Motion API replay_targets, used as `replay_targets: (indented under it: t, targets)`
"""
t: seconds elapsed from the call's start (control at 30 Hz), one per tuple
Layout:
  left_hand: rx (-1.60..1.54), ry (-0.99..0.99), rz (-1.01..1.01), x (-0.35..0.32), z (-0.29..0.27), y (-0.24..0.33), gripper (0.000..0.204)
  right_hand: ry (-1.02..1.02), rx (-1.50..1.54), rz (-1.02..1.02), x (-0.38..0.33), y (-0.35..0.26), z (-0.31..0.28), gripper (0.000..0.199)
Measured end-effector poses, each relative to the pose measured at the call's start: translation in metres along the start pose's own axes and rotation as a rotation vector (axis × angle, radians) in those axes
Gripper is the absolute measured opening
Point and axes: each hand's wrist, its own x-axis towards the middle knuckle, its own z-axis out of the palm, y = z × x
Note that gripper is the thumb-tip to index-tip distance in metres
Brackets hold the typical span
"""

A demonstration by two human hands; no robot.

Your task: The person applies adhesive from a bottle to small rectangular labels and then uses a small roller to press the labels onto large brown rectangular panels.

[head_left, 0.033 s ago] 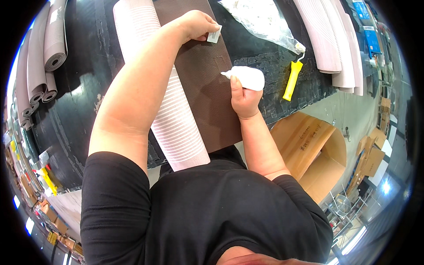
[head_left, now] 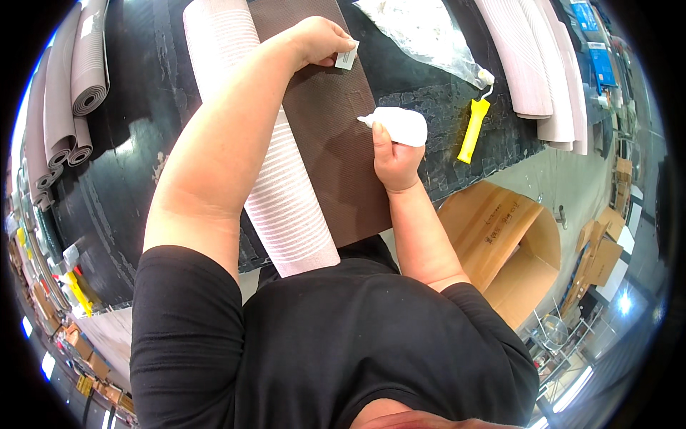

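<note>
Nothing has moved: my right hand (head_left: 394,161) still squeezes the white glue bottle (head_left: 400,125) over the brown mat (head_left: 325,129) at one o'clock. At twelve, my left hand (head_left: 318,39) pinches a small label (head_left: 346,56). Squeezing too hard could flood glue across the mat.

Layout of the worktable (head_left: 136,150): a flat mat (head_left: 332,136) lies at upper centre, with a rolled mat (head_left: 261,164) touching its left edge. The left hand (head_left: 321,39) rests on the flat mat's upper part, a small tag (head_left: 346,56) at its fingertips; the right hand (head_left: 393,154), right of centre, has a squeeze bottle (head_left: 400,125) on that mat. A roller tool (head_left: 473,129) lies to the right, a plastic bag (head_left: 429,36) above it. Further rolls (head_left: 71,86) occupy the upper left; an open carton (head_left: 514,250) sits at lower right.
</note>
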Motion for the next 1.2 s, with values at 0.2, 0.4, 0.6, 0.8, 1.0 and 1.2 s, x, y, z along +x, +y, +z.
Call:
replay_targets:
  t: [0.2,0.4,0.6,0.8,1.0,1.2]
  targets:
    - [0.003,0.011,-0.001,-0.002,0.001,0.001,0.018,0.025,-0.083,0.026,-0.002,0.002,0.001,0.012]
    - [0.013,0.006,0.012,-0.001,0.0,0.0,0.018,0.062,-0.104,0.009,0.002,-0.002,0.0,0.012]
    - [-0.001,0.008,0.008,-0.002,0.001,0.001,0.018,0.091,-0.134,0.018,0.002,-0.001,-0.001,0.013]
    - [-0.013,0.001,-0.014,0.0,-0.001,-0.001,0.018,0.141,-0.086,-0.024,-0.001,0.011,-0.002,0.018]
    - [-0.019,-0.001,-0.039,-0.005,0.001,0.007,0.016,0.337,1.016,0.766,0.01,0.014,-0.032,0.025]
    - [-0.026,0.004,-0.024,-0.004,-0.002,0.004,0.015,-0.397,0.847,1.193,0.05,0.013,-0.087,0.021]
